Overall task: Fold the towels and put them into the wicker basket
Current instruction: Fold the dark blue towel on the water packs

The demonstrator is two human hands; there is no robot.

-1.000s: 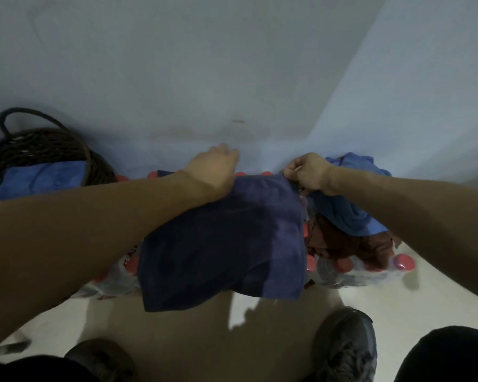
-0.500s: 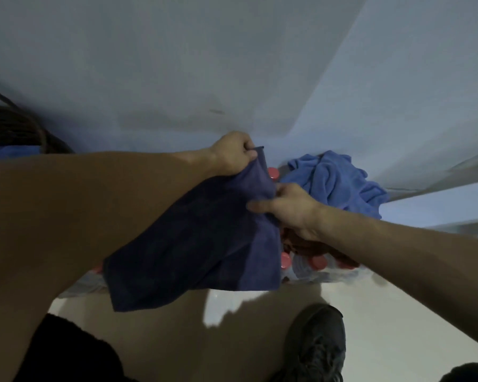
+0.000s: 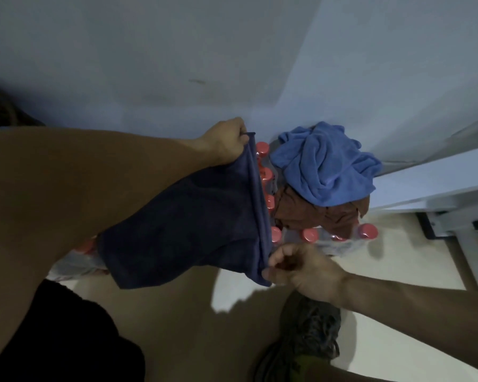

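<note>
Left hand (image 3: 226,143) pinching navy towel (image 3: 188,224), right hand (image 3: 301,267) too

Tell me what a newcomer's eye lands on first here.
First, the dark navy towel at centre, held between the left hand at its top corner and the right hand at its bottom. Next, the bright blue towel heaped on a brown towel, right of it.

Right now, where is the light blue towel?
In the head view, the light blue towel lies crumpled right of centre against the wall, on top of a brown cloth over red-capped bottles.
</note>
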